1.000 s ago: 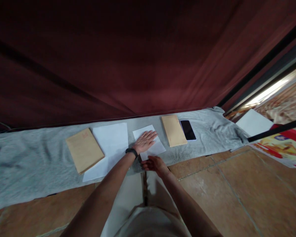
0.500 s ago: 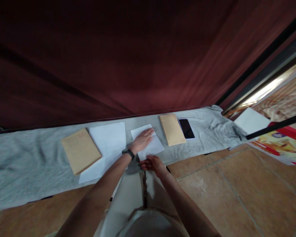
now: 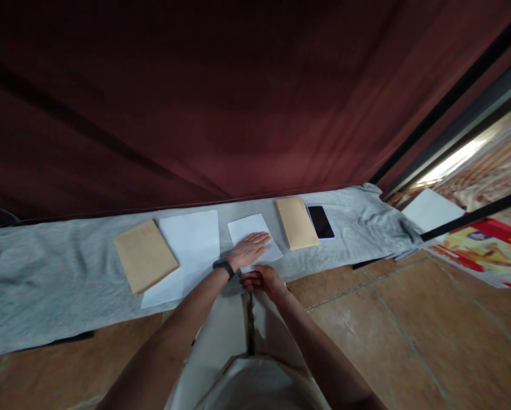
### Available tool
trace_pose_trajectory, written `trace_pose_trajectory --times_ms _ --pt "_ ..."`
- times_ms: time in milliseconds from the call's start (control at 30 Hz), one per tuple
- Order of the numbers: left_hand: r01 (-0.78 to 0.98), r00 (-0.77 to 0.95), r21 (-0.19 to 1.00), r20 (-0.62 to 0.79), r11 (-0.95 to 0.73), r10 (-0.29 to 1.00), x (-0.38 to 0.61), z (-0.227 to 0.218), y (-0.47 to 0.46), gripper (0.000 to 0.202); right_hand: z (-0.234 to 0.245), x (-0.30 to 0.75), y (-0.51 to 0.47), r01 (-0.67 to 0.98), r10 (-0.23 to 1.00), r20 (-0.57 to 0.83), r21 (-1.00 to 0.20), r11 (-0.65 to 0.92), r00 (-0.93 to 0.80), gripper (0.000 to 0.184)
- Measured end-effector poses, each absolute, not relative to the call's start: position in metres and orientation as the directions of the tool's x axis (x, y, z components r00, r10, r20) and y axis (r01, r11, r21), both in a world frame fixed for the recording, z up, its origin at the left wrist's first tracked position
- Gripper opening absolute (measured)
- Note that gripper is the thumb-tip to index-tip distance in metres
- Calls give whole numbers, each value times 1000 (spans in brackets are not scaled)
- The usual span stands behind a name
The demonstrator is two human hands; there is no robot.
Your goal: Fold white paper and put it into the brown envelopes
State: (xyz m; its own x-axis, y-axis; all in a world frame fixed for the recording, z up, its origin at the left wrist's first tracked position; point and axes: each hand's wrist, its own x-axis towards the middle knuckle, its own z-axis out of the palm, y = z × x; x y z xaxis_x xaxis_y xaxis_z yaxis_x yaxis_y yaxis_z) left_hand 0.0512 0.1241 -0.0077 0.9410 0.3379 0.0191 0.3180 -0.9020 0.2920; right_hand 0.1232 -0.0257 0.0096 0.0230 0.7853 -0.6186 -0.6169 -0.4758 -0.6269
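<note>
A small white sheet of paper [image 3: 243, 228], apparently folded, lies on the grey cloth in front of me. My left hand [image 3: 249, 249], with a dark band on its wrist, presses flat on it, fingers stretched out to the right. At the sheet's near edge is my right hand [image 3: 264, 280], its fingers curled and pointing left, thumb on top; it seems to pinch that edge, though the contact is partly hidden. To the left, a larger white sheet [image 3: 191, 245] lies partly under a brown envelope [image 3: 145, 256]. Another brown envelope [image 3: 297, 223] lies to the right.
A phone [image 3: 321, 221] lies beside the right envelope. The grey cloth [image 3: 68, 273] covers a long narrow surface, with a dark red curtain [image 3: 238, 114] behind it. A colourful printed box [image 3: 490, 250] and a white panel [image 3: 433, 212] are at the right, beyond a dark bar.
My left hand has slid a little towards me over the small sheet, baring more of its far part. My right hand stays at the near edge. The view has shifted slightly.
</note>
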Motion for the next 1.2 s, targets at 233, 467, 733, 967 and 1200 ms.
trace_pose_trajectory --times_ms 233,467,733,967,1200 --pt "391 912 245 27 -887 409 21 -4 123 52 8 120 -28 -610 788 -610 -655 -445 80 17" --pt "462 875 219 48 -859 482 -29 3 108 50 7 119 -28 -604 784 -611 -666 -438 105 15" --pt "463 878 218 21 -859 479 -6 1 102 53 2 120 -27 -596 783 -614 -665 -450 94 17" --pt "420 899 237 26 -876 438 56 -8 108 52 6 121 -25 -578 786 -615 -662 -476 57 24" --pt "482 866 215 32 -849 499 68 -5 127 53 6 121 -25 -620 763 -645 -618 -484 47 20"
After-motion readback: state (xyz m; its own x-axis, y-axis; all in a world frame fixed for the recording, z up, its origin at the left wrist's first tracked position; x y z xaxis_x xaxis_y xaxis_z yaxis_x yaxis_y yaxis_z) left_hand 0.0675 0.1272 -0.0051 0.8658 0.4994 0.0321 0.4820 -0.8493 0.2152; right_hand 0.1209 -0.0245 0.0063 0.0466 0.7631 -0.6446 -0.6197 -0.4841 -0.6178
